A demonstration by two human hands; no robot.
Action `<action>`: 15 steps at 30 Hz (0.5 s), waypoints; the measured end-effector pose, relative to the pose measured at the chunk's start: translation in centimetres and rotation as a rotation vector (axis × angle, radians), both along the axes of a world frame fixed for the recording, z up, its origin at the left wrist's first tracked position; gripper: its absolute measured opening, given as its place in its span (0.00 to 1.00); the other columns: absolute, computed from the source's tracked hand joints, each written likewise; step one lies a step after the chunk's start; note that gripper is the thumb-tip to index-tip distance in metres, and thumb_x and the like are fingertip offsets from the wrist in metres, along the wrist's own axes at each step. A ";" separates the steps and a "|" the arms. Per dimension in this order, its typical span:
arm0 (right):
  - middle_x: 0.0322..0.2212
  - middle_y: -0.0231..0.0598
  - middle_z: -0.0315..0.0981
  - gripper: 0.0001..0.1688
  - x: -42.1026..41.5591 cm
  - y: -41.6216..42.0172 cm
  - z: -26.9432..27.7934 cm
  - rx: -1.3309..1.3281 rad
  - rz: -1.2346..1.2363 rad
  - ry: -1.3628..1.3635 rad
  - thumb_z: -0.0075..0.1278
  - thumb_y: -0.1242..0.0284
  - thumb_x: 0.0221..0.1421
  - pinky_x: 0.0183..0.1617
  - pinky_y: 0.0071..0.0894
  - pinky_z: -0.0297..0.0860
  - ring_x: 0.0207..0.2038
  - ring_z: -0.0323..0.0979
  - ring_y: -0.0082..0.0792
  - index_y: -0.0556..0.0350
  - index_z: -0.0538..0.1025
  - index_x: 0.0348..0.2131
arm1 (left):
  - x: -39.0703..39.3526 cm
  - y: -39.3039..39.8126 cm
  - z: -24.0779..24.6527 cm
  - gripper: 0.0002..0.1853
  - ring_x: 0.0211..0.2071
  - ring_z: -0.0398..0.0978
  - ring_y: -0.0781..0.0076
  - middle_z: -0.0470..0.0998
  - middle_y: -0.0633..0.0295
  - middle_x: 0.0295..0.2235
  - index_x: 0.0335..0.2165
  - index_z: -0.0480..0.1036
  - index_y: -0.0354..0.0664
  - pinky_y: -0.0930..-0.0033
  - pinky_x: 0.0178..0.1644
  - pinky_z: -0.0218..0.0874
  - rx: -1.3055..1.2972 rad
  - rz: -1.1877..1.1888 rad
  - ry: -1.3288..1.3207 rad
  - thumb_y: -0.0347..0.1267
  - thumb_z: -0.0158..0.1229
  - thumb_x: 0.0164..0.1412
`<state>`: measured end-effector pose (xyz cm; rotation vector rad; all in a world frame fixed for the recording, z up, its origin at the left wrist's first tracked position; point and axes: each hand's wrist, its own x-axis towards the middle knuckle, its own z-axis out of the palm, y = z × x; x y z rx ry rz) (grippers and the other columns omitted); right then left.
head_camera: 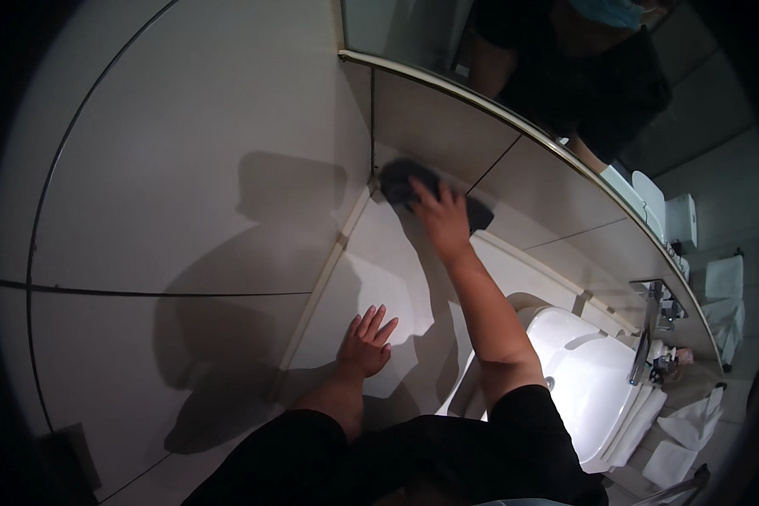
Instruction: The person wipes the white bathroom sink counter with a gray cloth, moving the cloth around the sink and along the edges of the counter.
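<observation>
My right hand (443, 221) presses a dark cloth (405, 177) against the back corner of a white countertop (395, 281), where the tiled walls meet. Its fingers spread over the cloth and look slightly blurred, and part of the cloth reaches right past the hand along the back wall. Nearer to me, my left hand (368, 345) rests on the countertop with its fingers apart and nothing in it. A white washbasin (585, 360) stands to the right of my right forearm, which covers part of the basin's left side.
Over the counter hangs a large mirror (411, 38) with a pale lower edge. A chrome faucet (648, 329) rises behind the basin, with small bottles (664, 364) and folded white towels (639, 427) beyond it. A tiled wall (183, 126) bounds the left side.
</observation>
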<state>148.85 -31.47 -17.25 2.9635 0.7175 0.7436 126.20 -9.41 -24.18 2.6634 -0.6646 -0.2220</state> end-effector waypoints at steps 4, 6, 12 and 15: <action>0.61 0.27 0.57 0.12 -0.6 -0.5 -2.1 -0.053 -0.007 0.164 0.50 0.70 0.50 0.51 0.50 0.61 0.56 0.61 0.46 0.41 0.81 0.36 | -0.1 0.2 -0.1 0.32 0.67 0.48 0.58 0.54 0.56 0.65 0.59 0.64 0.57 0.48 0.66 0.41 0.025 0.008 0.023 0.40 0.53 0.54; 0.61 0.28 0.59 0.11 -0.7 -0.1 2.7 0.065 -0.013 0.032 0.50 0.71 0.49 0.50 0.48 0.61 0.54 0.62 0.47 0.42 0.80 0.34 | -0.5 0.1 0.0 0.32 0.67 0.47 0.58 0.53 0.56 0.65 0.60 0.63 0.58 0.48 0.67 0.41 0.035 0.006 0.036 0.40 0.52 0.55; 0.56 0.32 0.66 0.11 0.0 0.0 10.4 0.306 -0.167 -0.441 0.56 0.73 0.40 0.46 0.47 0.61 0.51 0.64 0.48 0.36 0.77 0.29 | -0.2 0.2 0.1 0.32 0.68 0.45 0.61 0.50 0.60 0.67 0.61 0.59 0.60 0.51 0.68 0.38 0.078 0.007 0.062 0.41 0.50 0.57; 0.58 0.27 0.62 0.09 -0.8 -0.8 5.1 0.077 -0.064 -0.169 0.51 0.73 0.45 0.49 0.52 0.60 0.54 0.62 0.47 0.38 0.77 0.29 | 0.0 0.2 -0.1 0.32 0.67 0.47 0.58 0.52 0.56 0.65 0.60 0.62 0.58 0.49 0.67 0.41 0.009 0.002 0.036 0.40 0.52 0.55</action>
